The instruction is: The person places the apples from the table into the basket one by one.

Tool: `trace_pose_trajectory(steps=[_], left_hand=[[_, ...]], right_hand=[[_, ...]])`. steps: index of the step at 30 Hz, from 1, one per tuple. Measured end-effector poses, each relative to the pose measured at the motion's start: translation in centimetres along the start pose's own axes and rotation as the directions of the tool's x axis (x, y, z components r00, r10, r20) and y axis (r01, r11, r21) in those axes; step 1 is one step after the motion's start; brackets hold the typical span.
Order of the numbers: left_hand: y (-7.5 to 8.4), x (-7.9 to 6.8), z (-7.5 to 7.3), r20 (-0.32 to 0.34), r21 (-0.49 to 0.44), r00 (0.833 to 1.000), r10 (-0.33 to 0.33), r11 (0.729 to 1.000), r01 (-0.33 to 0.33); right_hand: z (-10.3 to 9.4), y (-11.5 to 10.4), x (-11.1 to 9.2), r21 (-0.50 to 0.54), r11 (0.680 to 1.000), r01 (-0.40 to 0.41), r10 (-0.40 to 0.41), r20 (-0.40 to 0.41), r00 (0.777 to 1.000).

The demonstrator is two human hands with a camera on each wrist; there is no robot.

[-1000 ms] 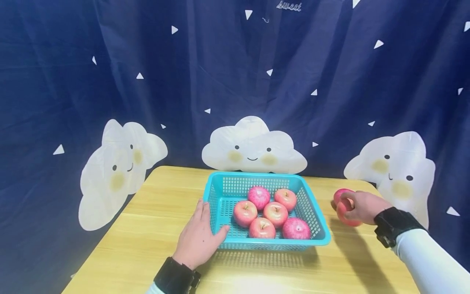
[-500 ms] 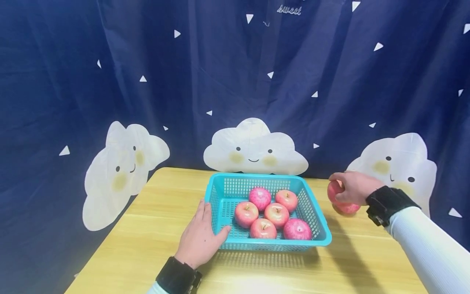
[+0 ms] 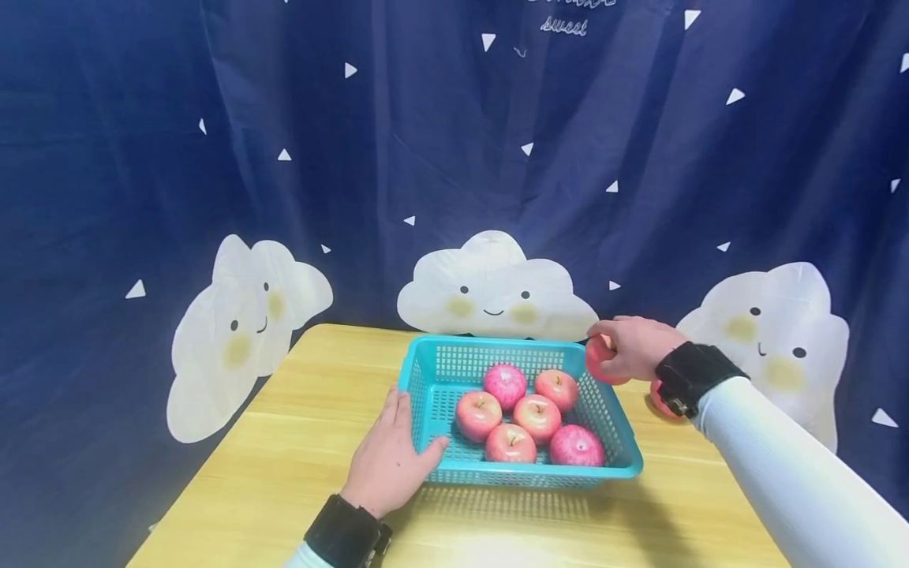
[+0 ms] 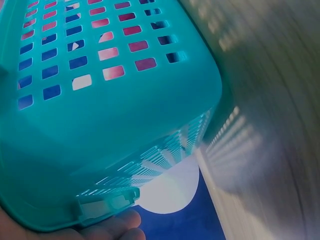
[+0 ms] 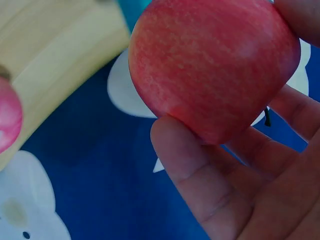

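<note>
In the head view my right hand holds a red apple at the back right corner of a turquoise basket. Up close in the right wrist view, thumb and fingers grip that apple, its stem pointing toward the palm. My left hand lies against the basket's left side, fingers extended along it and thumb over the front left corner. The left wrist view shows fingers touching the rim from outside. Several apples sit inside the basket, mostly toward its right.
Another apple lies on the wooden table to the right, partly hidden by the right wrist; the right wrist view shows part of a pink apple. A dark blue curtain with white clouds hangs behind the table.
My right hand has lifted an apple from the table's right side and carried it left to the basket's back right corner. My left hand stays against the basket.
</note>
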State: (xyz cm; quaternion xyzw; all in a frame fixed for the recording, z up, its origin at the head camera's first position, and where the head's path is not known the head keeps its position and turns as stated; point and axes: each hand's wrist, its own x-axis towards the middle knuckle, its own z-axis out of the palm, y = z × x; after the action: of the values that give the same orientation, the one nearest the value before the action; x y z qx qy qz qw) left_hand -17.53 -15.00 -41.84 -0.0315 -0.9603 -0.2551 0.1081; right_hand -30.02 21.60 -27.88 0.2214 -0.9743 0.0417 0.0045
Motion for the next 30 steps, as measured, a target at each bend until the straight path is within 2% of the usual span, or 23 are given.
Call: trace_pose_trajectory(steps=[11,20,30], left_hand=[[-0.1,-0.1,0.2,0.004,0.004,1.000,-0.019,1.000,0.019],[-0.3,-0.2,0.4,-0.001,0.010,1.000,-0.012,1.000,0.012],[0.0,0.0,-0.1,-0.009,0.018,1.000,0.017,1.000,-0.016]], right_hand=[[1.6,-3.8,3.8,-0.001,0.995,0.101,-0.101,-0.008,0.995],[3.5,-7.5,6.4,0.016,0.982,0.188,-0.188,-0.005,0.982],[4.4,-11.2,8.5,-0.030,0.967,0.253,-0.254,-0.043,0.966]])
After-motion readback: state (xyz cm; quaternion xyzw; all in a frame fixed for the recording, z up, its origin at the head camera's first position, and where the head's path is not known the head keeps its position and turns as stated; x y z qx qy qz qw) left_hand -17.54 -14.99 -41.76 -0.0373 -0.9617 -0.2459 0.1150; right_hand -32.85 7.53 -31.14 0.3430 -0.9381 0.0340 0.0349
